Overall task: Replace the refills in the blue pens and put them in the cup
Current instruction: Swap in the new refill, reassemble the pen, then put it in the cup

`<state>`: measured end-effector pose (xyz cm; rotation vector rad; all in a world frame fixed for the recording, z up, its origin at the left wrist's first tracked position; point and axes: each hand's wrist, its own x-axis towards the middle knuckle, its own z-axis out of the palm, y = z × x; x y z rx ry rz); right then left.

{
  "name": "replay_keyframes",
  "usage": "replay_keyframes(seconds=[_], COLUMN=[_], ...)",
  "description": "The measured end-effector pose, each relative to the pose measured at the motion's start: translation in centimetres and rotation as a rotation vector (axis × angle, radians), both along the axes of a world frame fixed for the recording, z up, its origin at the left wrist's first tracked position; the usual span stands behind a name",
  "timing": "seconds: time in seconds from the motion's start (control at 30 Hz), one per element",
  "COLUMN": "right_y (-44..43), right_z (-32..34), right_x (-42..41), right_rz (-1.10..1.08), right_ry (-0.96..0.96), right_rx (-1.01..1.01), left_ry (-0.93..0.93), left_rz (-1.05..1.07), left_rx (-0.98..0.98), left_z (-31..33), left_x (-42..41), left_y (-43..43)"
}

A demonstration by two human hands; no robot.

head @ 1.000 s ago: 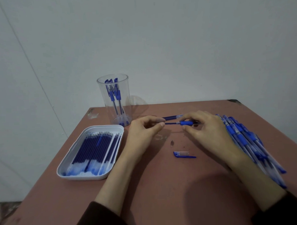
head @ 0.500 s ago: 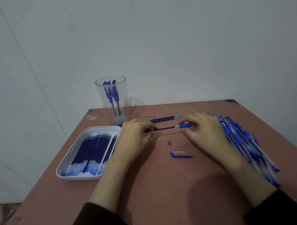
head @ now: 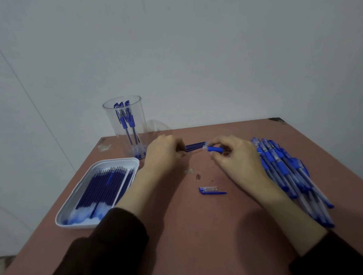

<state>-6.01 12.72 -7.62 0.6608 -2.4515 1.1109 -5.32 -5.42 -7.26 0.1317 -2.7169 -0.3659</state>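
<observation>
My right hand (head: pixel 236 156) pinches the blue grip end of a pen barrel (head: pixel 215 149) near the table's middle. My left hand (head: pixel 162 154) holds a dark blue refill (head: pixel 195 146) by its left end, the refill running toward the barrel. A second refill lies right beside it. A clear cup (head: pixel 124 127) with three blue pens stands at the back left. A blue pen cap (head: pixel 211 190) and a small metal tip (head: pixel 197 176) lie on the table in front of my hands.
A white tray (head: pixel 76 202) full of blue refills sits at the left. A pile of blue pens (head: pixel 291 174) lies along the right side. The brown table (head: pixel 200 239) ends at a pale wall behind.
My left hand has drawn the refill leftward, out from the barrel held by my right hand. The view has shifted slightly.
</observation>
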Motion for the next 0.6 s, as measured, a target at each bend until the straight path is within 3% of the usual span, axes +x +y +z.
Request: replay_keyframes(seconds=[0.43, 0.6], right_y=[-0.1, -0.3], right_z=[-0.3, -0.1], right_x=[0.2, 0.9], right_rz=[0.041, 0.111], right_ry=[-0.001, -0.042], right_rx=[0.016, 0.002], left_ry=[0.024, 0.061], left_rz=[0.009, 0.049], left_rx=[-0.092, 0.016], left_z=[-1.1, -0.4], left_x=[-2.6, 0.0], left_y=[0.4, -1.1])
